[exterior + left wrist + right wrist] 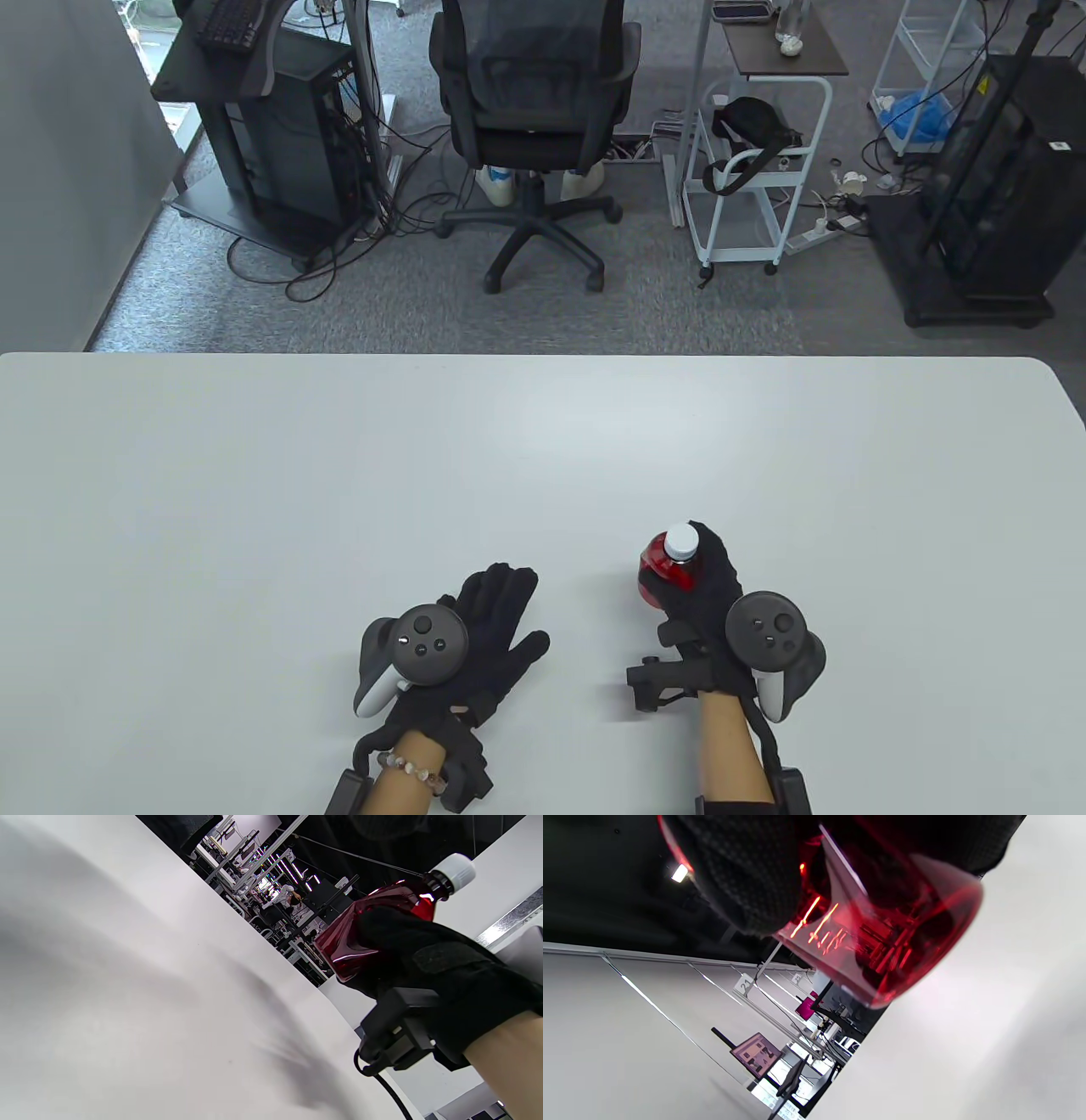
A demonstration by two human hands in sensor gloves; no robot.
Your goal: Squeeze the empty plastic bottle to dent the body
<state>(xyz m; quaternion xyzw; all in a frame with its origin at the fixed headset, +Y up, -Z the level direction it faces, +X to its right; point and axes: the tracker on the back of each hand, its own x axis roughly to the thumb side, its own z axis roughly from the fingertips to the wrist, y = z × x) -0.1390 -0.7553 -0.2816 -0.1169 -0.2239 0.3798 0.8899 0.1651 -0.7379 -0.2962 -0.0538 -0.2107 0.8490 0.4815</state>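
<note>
The right hand (717,594) is nearest, and its fingers (746,878) grip the red bottle (666,573) around the body, probably to press a dent there. The left hand (484,628) rests flat on the surface (339,475), fingers open, holding nothing.

We wear black knit gloves on our left hand (496,615) and right hand (708,594), each backed by a dark grey round tracker (422,643) with small buttons and a pale grey handle. A beaded bracelet (413,768) circles our bare left wrist.
</note>
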